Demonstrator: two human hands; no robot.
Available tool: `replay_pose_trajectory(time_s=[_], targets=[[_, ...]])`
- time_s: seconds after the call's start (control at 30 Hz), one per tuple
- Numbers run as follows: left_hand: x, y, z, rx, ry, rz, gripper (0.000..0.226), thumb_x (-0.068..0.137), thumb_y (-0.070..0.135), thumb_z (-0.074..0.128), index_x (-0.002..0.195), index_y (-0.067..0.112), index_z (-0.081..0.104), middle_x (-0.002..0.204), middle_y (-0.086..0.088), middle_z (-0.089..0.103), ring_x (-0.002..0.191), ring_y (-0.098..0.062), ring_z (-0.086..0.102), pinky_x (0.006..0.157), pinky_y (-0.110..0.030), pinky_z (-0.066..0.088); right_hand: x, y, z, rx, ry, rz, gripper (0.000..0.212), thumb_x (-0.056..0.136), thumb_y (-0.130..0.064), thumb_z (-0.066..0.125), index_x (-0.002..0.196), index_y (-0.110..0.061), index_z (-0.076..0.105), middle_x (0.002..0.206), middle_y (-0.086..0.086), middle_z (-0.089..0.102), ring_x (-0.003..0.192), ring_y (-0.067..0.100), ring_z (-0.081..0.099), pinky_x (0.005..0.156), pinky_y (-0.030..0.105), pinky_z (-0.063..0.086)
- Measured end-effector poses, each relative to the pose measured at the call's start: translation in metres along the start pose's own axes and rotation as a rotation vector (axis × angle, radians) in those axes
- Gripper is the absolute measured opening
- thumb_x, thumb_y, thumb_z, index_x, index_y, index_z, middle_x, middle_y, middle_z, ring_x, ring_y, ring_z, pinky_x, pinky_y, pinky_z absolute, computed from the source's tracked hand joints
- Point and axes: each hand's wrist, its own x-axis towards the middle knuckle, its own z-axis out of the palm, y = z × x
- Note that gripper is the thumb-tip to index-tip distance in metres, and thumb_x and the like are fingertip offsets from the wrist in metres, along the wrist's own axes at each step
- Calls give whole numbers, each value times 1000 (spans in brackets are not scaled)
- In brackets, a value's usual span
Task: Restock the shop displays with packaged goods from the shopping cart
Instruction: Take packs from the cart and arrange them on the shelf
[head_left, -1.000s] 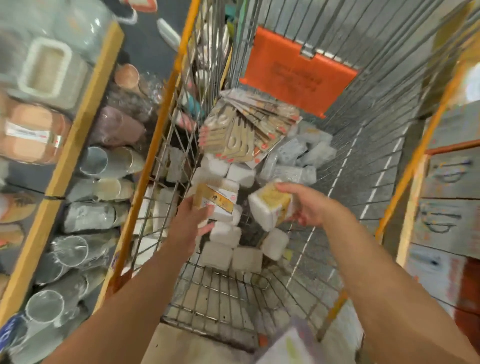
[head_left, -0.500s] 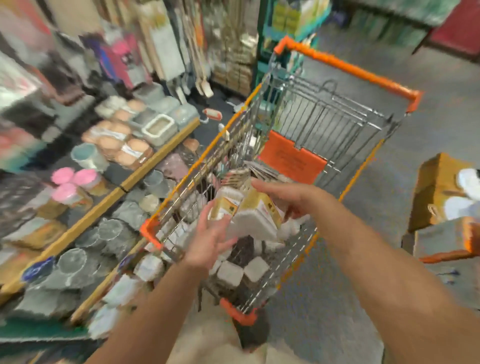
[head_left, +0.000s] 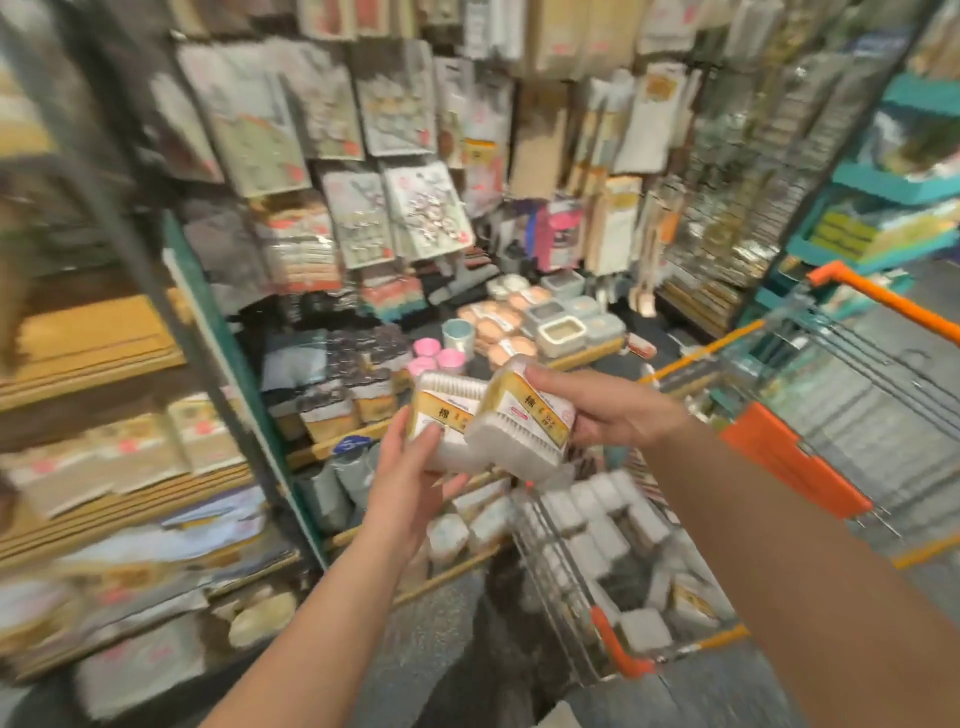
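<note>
Your left hand (head_left: 415, 467) and right hand (head_left: 613, 415) each grip a cotton-swab pack (head_left: 519, 421); the packs overlap, so one may slip onto the shelf (head_left: 337, 441).

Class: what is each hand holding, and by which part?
Each holds a cotton-swab pack. Left hand grips the left pack by its lower end; right hand grips the right pack by its right end.

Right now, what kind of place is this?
Most likely a household-goods shop aisle: packaged goods hanging on a wall display, stocked shelves of containers, and an orange-trimmed shopping cart holding white packs.
</note>
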Motion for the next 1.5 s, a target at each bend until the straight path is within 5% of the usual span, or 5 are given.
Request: replay_pose_trajectory(time_s=[0.4, 0.67, 0.9, 1.3, 1.5], targets=[[-72, 243, -235, -31, 104, 438, 92, 59, 18, 75, 144, 20, 41, 116, -10, 69, 91, -25, 70, 70, -38, 60, 69, -234, 242, -457, -207, -402, 31, 85, -44, 69, 96, -15, 66, 56, -3, 49, 36, 3, 38, 35, 16, 28], [-64, 381, -309, 167, 154, 558, 48, 73, 29, 64, 120, 24, 54, 99, 1, 74, 85, -15, 72, 74, -36, 60, 95, -356, 366, -628, -240, -680, 43, 73, -60, 70, 90, -20, 70, 70, -12, 62, 65, 8, 54, 60, 24, 39], [-51, 479, -329, 558, 291, 656, 59, 64, 60, 68, 114, 28, 66, 108, 6, 73, 96, -14, 63, 74, -31, 40, 113, -435, 387, -572, -282, -750, 38, 77, -50, 71, 95, -16, 69, 88, 2, 71, 82, 19, 63, 71, 31, 52], [-5, 594, -360, 529, 372, 684, 38, 78, 27, 76, 110, 15, 61, 110, -4, 68, 97, -17, 63, 80, -29, 49, 128, -608, 380, -1184, 70, -850, 48, 77, -58, 70, 91, -15, 58, 85, -4, 55, 68, 12, 53, 59, 25, 47], [24, 629, -380, 614, 378, 698, 45, 76, 45, 68, 113, 21, 62, 117, 2, 67, 107, -16, 57, 81, -33, 34, 170, -647, 397, -1239, 77, -528, 102, 68, -44, 82, 150, -10, 32, 157, 14, 31, 132, 38, 45, 100, 45, 49]])
